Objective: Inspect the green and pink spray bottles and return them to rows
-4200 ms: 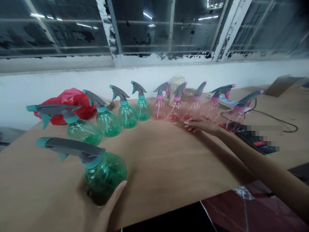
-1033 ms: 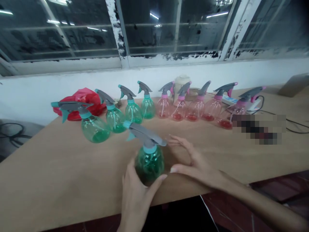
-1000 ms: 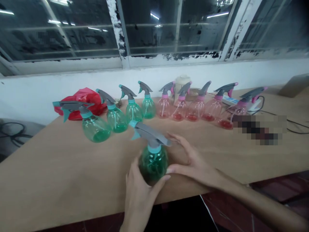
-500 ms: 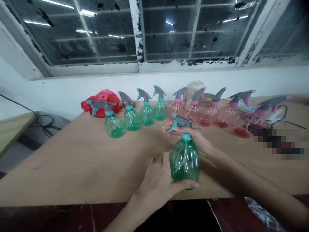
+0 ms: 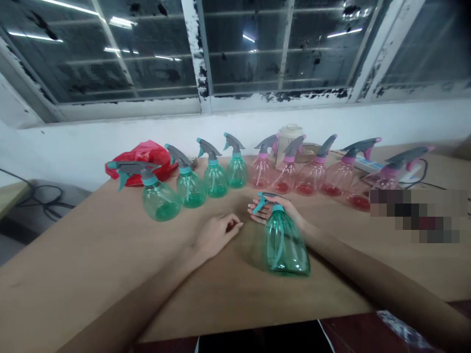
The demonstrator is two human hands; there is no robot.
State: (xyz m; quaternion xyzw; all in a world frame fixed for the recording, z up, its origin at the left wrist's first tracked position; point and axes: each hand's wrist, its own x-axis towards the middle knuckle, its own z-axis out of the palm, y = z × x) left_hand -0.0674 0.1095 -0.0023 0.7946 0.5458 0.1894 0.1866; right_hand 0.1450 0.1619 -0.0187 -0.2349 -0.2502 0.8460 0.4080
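My right hand (image 5: 276, 208) is closed around the grey and teal spray head of a green spray bottle (image 5: 287, 245). The see-through bottle tilts, its base toward me, and the dip tube shows inside. To its left my left hand (image 5: 221, 233) is held over the table, fingers curled in with nothing between them, apart from the bottle. Farther back stands a curved row of several green spray bottles (image 5: 191, 189) with some green liquid at the bottom. Several pink spray bottles (image 5: 311, 177) with reddish liquid continue the row to the right.
A red plastic bag (image 5: 150, 154) lies behind the leftmost green bottles. Behind the pink bottles are a pale container (image 5: 289, 139) and a white power strip (image 5: 408, 171) with a dark cable. The wooden table (image 5: 91, 264) backs onto a white wall under windows.
My left hand has let go of the green bottle's body and moved left, its fingers curling. The bottle has tilted in my right hand, and the view has shifted slightly.
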